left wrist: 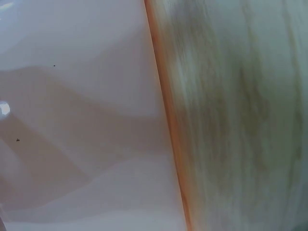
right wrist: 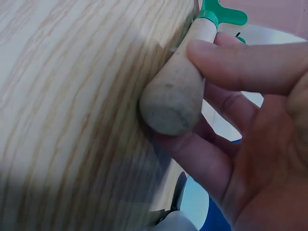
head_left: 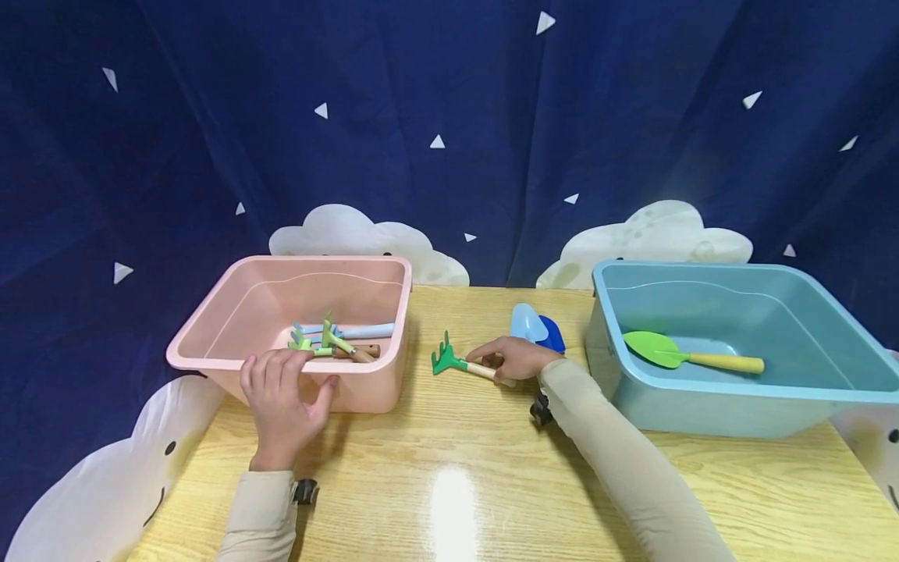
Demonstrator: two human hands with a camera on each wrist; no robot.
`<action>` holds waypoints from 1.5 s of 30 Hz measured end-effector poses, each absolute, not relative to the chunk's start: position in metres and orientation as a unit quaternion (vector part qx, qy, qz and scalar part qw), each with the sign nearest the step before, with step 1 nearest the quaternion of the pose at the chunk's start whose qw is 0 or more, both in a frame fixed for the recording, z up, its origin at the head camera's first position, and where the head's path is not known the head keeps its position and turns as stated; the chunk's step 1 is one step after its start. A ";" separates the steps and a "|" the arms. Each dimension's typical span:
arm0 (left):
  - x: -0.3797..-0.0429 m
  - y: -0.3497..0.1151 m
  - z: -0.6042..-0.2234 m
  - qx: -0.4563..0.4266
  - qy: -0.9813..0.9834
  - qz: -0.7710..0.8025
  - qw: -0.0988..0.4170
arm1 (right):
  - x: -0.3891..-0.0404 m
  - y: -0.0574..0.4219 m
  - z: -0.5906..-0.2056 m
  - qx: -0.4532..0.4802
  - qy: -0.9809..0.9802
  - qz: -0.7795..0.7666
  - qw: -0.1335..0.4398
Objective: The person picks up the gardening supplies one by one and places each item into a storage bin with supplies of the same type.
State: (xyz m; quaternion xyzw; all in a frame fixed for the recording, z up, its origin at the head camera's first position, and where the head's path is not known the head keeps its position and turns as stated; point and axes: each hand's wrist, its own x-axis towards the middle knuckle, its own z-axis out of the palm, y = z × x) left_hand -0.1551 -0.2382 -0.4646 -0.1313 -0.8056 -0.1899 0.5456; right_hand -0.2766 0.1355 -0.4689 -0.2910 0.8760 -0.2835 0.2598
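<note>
My right hand (head_left: 516,359) pinches the pale wooden handle of a small green toy rake (head_left: 448,361) on the table between the two bins. In the right wrist view, thumb and fingers lie on either side of the handle (right wrist: 174,96), near its rounded end. My left hand (head_left: 284,402) holds the front rim of the pink bin (head_left: 246,364), fingers over the edge and thumb outside. Inside that bin lie several toy garden tools, among them a light blue fork (head_left: 368,332) and a green rake (head_left: 337,341). The left wrist view shows only the bin's wall (left wrist: 86,120) and the table.
A blue bin (head_left: 702,410) on the right contains a green trowel (head_left: 653,349) with a yellowish handle. Behind my right hand lie a light blue scoop (head_left: 527,322) and a dark blue scoop (head_left: 552,336). A navy curtain (head_left: 477,94) hangs along the back of the wooden table (head_left: 379,484).
</note>
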 end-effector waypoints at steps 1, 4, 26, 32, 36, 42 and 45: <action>-0.155 -0.238 -0.465 -0.131 -0.806 -0.189 0.546 | -0.277 0.136 -0.469 -0.292 0.874 -0.287 0.261; -0.155 -0.238 -0.465 -0.130 -0.806 -0.188 0.546 | -0.277 0.137 -0.470 -0.289 0.869 -0.300 0.266; -0.155 -0.238 -0.464 -0.130 -0.807 -0.195 0.542 | -0.279 0.135 -0.440 -0.272 0.833 -0.416 0.245; -0.156 -0.238 -0.464 -0.132 -0.804 -0.198 0.545 | -0.282 0.134 -0.429 -0.253 0.825 -0.455 0.219; -0.156 -0.238 -0.464 -0.131 -0.804 -0.199 0.544 | -0.285 0.132 -0.421 -0.256 0.821 -0.466 0.206; -0.157 -0.238 -0.464 -0.131 -0.804 -0.197 0.545 | -0.289 0.127 -0.405 -0.255 0.822 -0.472 0.193; -0.157 -0.239 -0.465 -0.131 -0.804 -0.193 0.546 | -0.291 0.124 -0.398 -0.252 0.814 -0.488 0.191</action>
